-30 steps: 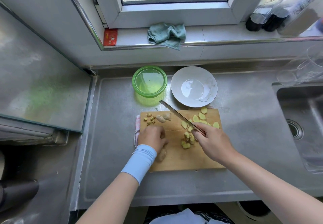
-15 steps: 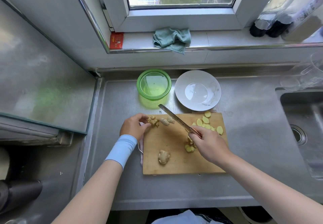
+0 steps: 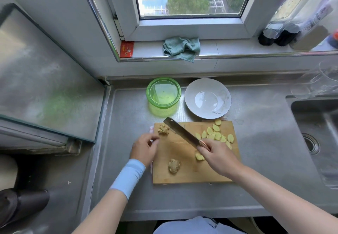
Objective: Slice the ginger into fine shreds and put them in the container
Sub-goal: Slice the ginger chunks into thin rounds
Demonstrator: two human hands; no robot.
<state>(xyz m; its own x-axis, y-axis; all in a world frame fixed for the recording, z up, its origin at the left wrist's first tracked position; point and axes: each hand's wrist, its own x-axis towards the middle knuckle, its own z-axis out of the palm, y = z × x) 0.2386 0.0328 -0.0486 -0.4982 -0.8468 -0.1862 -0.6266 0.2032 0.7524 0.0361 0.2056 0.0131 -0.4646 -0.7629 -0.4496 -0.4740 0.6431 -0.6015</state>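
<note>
On the cutting board (image 3: 184, 177): ginger slices (image 3: 217, 136) and knife (image 3: 182, 132).
Right hand (image 3: 217, 158) grips the knife, blade slanting across the board; left hand (image 3: 144, 150) loosely curled, holding nothing, at the board's left edge. Ginger lump (image 3: 174, 165) near front; green container (image 3: 163, 93) behind on tabletop (image 3: 256, 133).

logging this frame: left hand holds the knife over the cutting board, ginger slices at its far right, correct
No: the head view shows the right hand holding the knife, not the left hand. It is over the cutting board, ginger slices at its far right.
</note>
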